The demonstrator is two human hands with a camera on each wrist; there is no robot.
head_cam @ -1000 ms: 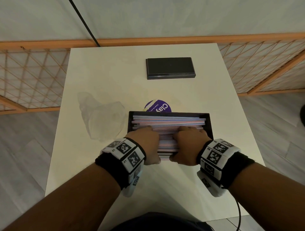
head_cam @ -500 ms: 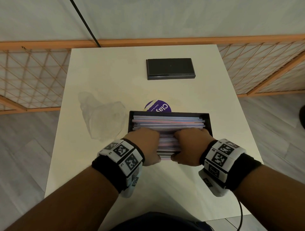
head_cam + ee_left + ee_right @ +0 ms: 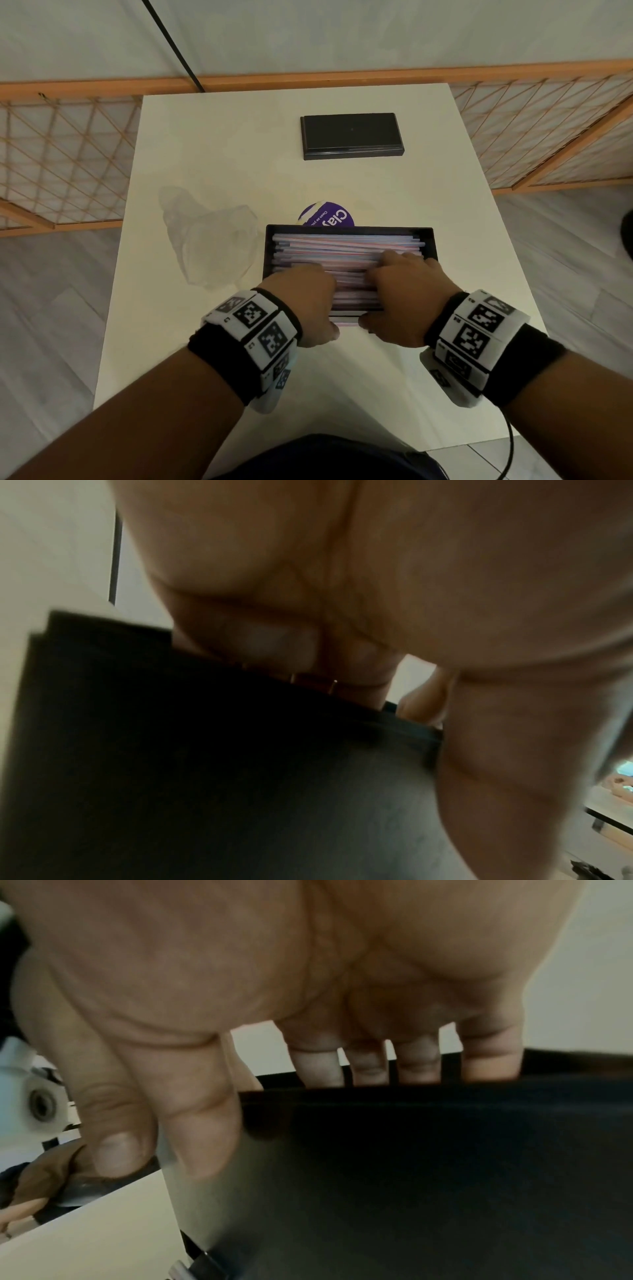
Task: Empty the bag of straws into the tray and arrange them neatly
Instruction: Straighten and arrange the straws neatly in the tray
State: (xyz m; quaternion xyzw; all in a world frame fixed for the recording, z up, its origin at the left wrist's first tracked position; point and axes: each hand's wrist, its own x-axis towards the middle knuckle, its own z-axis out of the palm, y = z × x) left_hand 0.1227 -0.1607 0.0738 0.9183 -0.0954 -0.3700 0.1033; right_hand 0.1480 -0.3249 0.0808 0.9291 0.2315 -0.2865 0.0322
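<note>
A black tray (image 3: 349, 227) sits near the front of the white table, filled with pastel pink and blue straws (image 3: 346, 245) lying lengthwise. My left hand (image 3: 308, 298) reaches over the tray's near wall (image 3: 205, 750), fingers (image 3: 281, 642) down on the straws and thumb outside the wall. My right hand (image 3: 406, 281) lies beside it, its fingers (image 3: 316, 1064) reaching straight over the wall (image 3: 445, 1150) onto the straws and its thumb (image 3: 116, 1150) against the outside. Both sets of fingertips are hidden inside the tray. The empty clear plastic bag (image 3: 212, 243) lies crumpled left of the tray.
A flat black lid or box (image 3: 351, 136) lies at the back of the table (image 3: 212, 144). A round purple label (image 3: 327, 216) peeks out behind the tray. A wooden lattice fence (image 3: 61, 154) borders the table on both sides.
My right hand has slid to the right and farther back over the straws. My left hand has stayed at the tray's near left part. The straws look more level.
</note>
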